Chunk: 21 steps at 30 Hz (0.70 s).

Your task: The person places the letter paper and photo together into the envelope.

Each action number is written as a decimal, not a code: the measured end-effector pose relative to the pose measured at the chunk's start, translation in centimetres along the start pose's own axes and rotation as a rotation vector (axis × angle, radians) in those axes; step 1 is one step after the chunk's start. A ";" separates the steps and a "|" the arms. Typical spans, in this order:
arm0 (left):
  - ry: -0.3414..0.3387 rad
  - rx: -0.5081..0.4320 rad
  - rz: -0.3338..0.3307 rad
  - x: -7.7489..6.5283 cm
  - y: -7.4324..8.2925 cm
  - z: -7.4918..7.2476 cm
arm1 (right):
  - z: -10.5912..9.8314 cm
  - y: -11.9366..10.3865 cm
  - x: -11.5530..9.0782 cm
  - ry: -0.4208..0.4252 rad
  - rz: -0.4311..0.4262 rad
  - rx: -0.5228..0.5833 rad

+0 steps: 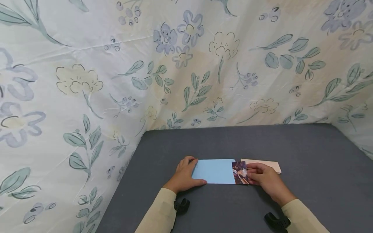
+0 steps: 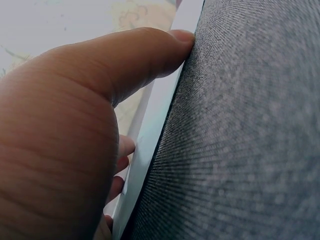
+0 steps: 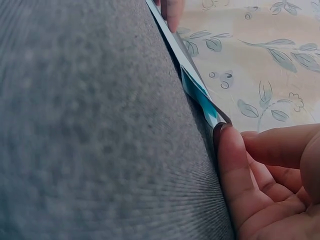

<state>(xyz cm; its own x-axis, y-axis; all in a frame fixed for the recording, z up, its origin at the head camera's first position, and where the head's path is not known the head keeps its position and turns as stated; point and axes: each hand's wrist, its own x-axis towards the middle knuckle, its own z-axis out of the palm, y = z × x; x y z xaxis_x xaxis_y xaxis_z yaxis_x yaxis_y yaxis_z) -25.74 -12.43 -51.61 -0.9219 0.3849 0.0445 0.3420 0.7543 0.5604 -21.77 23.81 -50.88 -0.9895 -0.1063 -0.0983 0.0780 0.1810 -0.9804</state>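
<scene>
A light blue envelope [image 1: 214, 171] lies flat on the dark grey table. My left hand [image 1: 184, 173] spans its left end, thumb along the near edge and fingers by the far corner. Close up in the left wrist view, the thumb [image 2: 145, 52] presses at the envelope's edge, with the fingertips further back on it. From the right end of the envelope projects a dark, colourful picture card [image 1: 240, 172]. My right hand [image 1: 266, 179] pinches the card's right edge between thumb and fingers. The right wrist view shows the envelope's mouth [image 3: 197, 95] gaping around the card.
A pale pink paper or envelope [image 1: 262, 163] lies behind my right hand, partly covered by it. Floral cloth [image 1: 204, 64] hangs behind the table [image 1: 233, 139] and along its left side. Black straps [image 1: 276, 222] sit at both wrists.
</scene>
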 end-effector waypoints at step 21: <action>0.014 0.019 0.003 -0.2 0.3 0.4 | 0.9 0.2 0.1 -0.027 -0.018 0.093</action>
<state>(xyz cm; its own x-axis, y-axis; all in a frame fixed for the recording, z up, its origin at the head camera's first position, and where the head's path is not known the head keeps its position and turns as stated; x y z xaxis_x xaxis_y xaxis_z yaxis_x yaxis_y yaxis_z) -25.40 -12.11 -51.76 -0.9233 0.3798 0.0578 0.3481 0.7634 0.5441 -21.75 22.96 -51.24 -0.9872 -0.1355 -0.0835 0.0720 0.0878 -0.9935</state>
